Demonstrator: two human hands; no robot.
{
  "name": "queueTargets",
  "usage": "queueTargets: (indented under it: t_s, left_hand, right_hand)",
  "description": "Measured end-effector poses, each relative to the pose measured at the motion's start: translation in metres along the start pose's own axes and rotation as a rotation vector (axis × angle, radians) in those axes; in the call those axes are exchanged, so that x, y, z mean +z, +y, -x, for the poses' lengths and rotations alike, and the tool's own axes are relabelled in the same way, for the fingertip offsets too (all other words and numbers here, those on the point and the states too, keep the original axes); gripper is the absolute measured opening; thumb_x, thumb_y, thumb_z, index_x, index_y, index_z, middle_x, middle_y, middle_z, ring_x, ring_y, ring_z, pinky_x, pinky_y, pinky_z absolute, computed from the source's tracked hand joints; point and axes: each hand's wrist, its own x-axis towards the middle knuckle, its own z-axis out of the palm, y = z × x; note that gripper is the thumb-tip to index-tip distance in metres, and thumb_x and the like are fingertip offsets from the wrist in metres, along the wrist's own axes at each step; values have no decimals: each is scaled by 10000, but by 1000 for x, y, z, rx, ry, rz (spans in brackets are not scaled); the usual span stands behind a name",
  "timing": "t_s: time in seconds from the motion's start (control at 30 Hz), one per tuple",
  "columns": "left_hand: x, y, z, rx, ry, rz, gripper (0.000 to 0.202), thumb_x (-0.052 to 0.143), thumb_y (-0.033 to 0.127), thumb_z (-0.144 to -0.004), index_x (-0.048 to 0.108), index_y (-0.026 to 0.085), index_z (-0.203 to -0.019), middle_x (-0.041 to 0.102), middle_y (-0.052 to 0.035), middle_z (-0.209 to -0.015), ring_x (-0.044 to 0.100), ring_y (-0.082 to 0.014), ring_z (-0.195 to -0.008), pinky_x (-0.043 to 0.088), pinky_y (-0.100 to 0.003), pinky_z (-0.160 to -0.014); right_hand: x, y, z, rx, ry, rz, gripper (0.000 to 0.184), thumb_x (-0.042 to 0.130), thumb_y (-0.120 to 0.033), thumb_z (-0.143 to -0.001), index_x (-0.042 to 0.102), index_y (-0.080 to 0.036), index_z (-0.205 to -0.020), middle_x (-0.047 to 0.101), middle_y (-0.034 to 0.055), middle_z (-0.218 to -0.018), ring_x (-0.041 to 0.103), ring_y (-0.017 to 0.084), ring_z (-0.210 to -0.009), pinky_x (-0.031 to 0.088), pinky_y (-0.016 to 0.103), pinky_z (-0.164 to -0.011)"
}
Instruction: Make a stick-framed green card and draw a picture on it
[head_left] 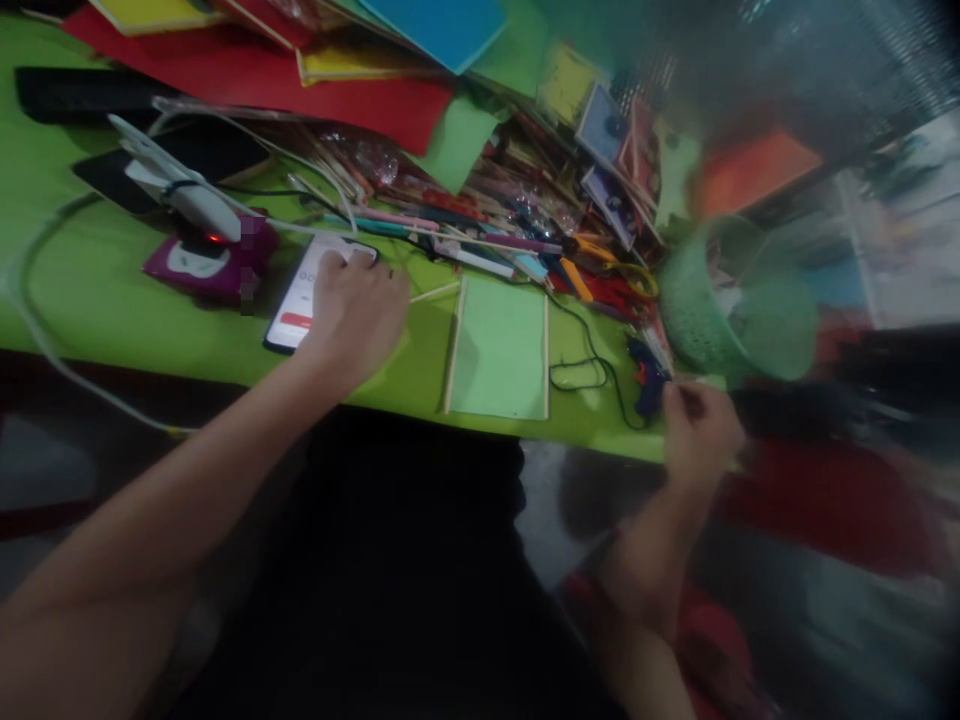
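My left hand [352, 310] lies over a smartphone [300, 300] on the green table [97, 280], fingers curled down onto the screen, which shows white with a red bar. My right hand [697, 425] is at the table's front edge, fingers closed beside a dark blue glue gun [646, 385]; whether it grips the gun or its black cord [592, 375] is blurred. Between the hands lies a pale green paper rectangle [501, 348] with wooden sticks along its sides.
A green plastic basket [709, 310] tips at the right. Coloured paper sheets [300, 95], sticks, pens and orange-handled scissors [600, 255] pile at the back. A purple device [214, 265] with a white cable sits left of the phone.
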Motion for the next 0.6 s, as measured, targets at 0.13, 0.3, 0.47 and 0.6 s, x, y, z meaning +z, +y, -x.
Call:
queueTargets:
  t_s: [0.13, 0.3, 0.47, 0.6]
  left_hand:
    - [1, 8, 4, 78, 2, -165, 409, 306, 252, -1077, 649, 131, -892, 664, -57, -728, 613, -188, -781, 388, -428, -780]
    - [0, 41, 19, 326, -7, -42, 198, 461, 179, -1031, 616, 181, -908, 644, -38, -748, 598, -223, -720, 423, -392, -736]
    - [-7, 63, 37, 505, -17, 137, 165, 474, 77, -998, 604, 157, -935, 625, -51, -828, 582, -240, -799, 415, -374, -663]
    - [-8, 64, 42, 522, -73, 224, 171, 471, 92, -1019, 614, 149, -945, 642, -55, -841, 585, -238, -808, 416, -367, -638]
  right_hand:
    - [-1, -35, 4, -272, -3, -129, 212, 665, -365, -955, 801, -201, -952, 763, 67, -884, 677, 211, -802, 551, 363, -792]
    - [8, -94, 23, -594, -105, -262, 227, 675, -219, -979, 791, -276, -1166, 764, 47, -1021, 711, 210, -978, 558, 372, -913]
    - [23, -118, 37, -756, -227, -263, 170, 675, -218, -994, 771, -263, -1127, 761, 41, -1018, 705, 204, -961, 544, 354, -861]
    - [30, -113, 41, -776, -278, -251, 113, 657, -225, -1007, 760, -249, -1048, 767, 31, -942, 697, 204, -892, 528, 356, -811]
